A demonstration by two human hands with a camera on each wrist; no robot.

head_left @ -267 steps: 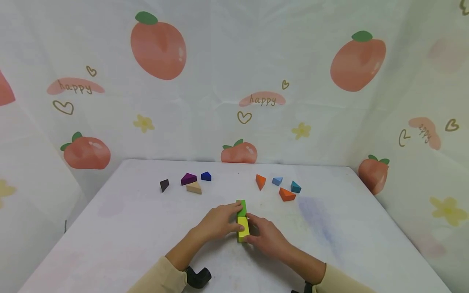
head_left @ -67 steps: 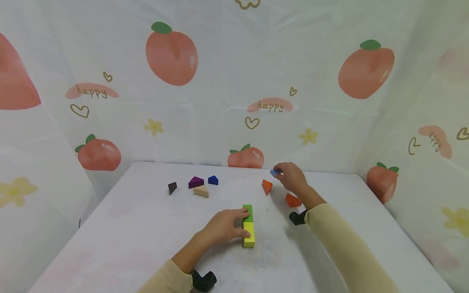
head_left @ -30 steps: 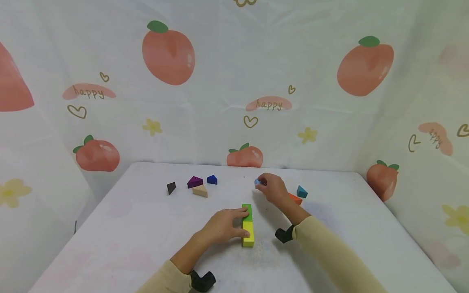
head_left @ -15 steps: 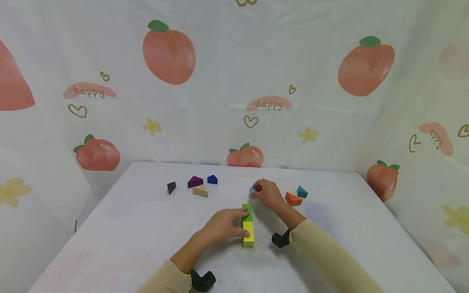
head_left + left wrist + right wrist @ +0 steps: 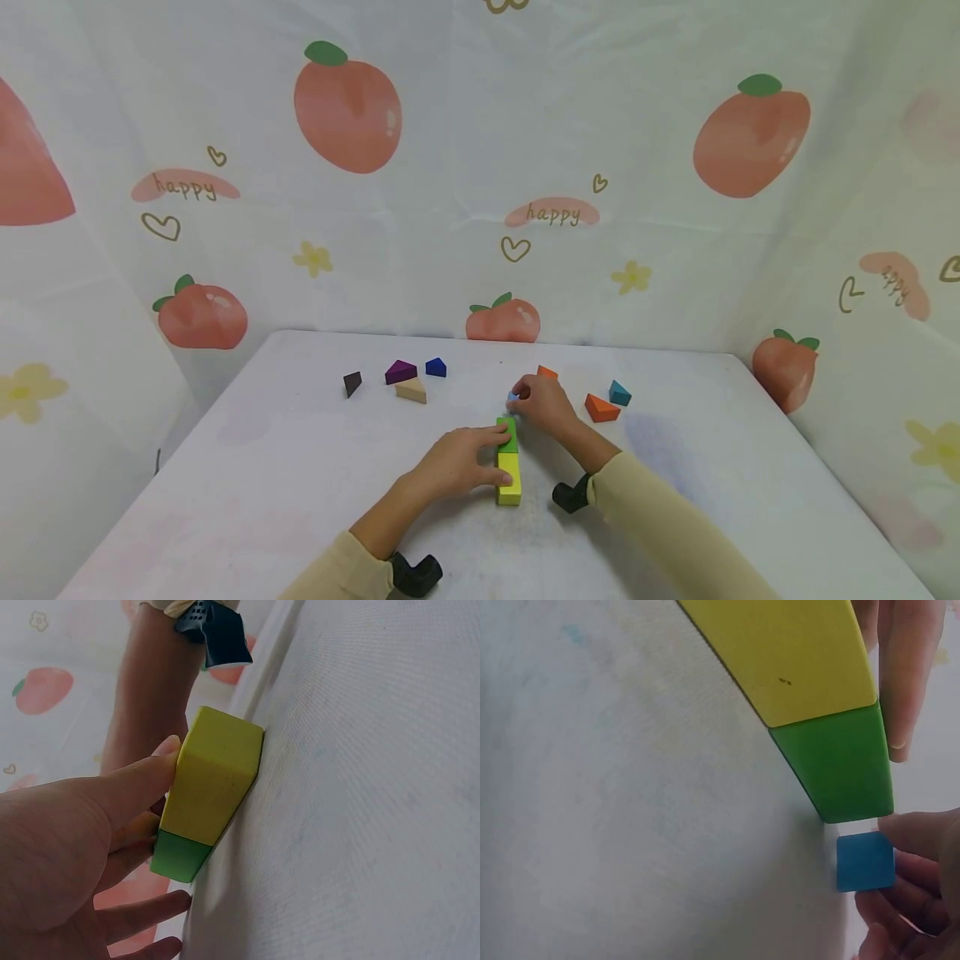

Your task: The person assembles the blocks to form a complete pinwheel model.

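I was pinching the light blue block (image 5: 865, 862) between the thumb and fingers of my right hand (image 5: 546, 406), just past that end of the green block (image 5: 512, 443) which faced the counter's (image 5: 247, 475) far edge; a narrow gap showed between the two, and I couldn't tell whether the blue one touched the counter. The fingers of my left hand (image 5: 452, 460) were apart and fairly straight, reaching in from the left-edge side, with the thumb against the yellow block (image 5: 510, 464) and a finger on the green. Green and yellow lay end to end, touching, in a line toward the far edge, about midway between the left and right edges. Over toward the far left corner I had a dark block (image 5: 352, 383), a purple block (image 5: 401, 372), a tan block (image 5: 411, 390) and a deep blue block (image 5: 436, 367). On the far right corner's side sat an orange block (image 5: 547, 372), partly hidden by my hand, a red-orange block (image 5: 602, 408) and a teal block (image 5: 619, 393).
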